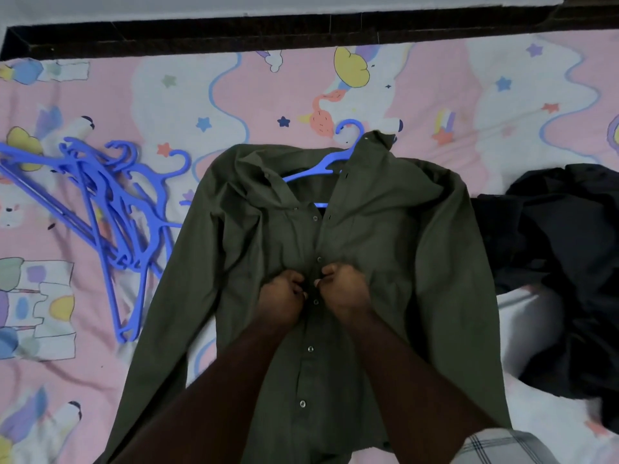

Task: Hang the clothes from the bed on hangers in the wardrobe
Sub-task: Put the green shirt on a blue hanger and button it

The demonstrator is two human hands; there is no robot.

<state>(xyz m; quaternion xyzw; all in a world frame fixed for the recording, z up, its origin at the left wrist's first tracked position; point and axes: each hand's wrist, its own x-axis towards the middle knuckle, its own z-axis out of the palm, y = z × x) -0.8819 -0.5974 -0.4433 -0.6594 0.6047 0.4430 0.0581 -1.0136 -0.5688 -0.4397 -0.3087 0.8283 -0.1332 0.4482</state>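
1 olive shirt (385, 262) lies on 1 bed (469, 95); 1 blue hanger (321, 167) sits in its collar. A pile of blue hangers (110, 209) lies tangled, count unclear. 1 dark heap of clothes (562, 262); 2 hands visible.

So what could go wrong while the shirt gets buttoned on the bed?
The blue hanger sits loosely inside the open collar of the green shirt, so tugging the front may shift it off the shoulders. The left hand and right hand bunch the cloth at the placket, which might crease it or misalign a button. The spare hangers look tangled and may snag later.
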